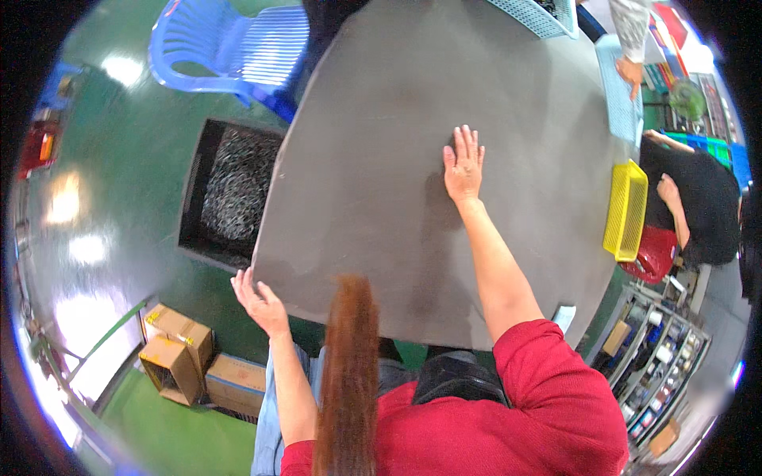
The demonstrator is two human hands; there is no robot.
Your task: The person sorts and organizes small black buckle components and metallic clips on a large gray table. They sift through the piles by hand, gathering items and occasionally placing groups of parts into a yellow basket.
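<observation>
My right hand is stretched out over the middle of the grey tabletop, palm down with fingers spread. It holds nothing; whether the palm presses on the surface or hovers just above it, I cannot tell. At the table's near left corner is my left hand, its fingers apart and nothing in them. Below that corner, on the floor, a black crate holds a heap of small shiny metal-looking pieces. A small pale flat object lies on the table's near right edge.
A blue plastic chair stands left of the table. Light-blue baskets and a yellow basket line the far right edge, where co-workers' hands show. Cardboard boxes sit at lower left, and a parts rack at right.
</observation>
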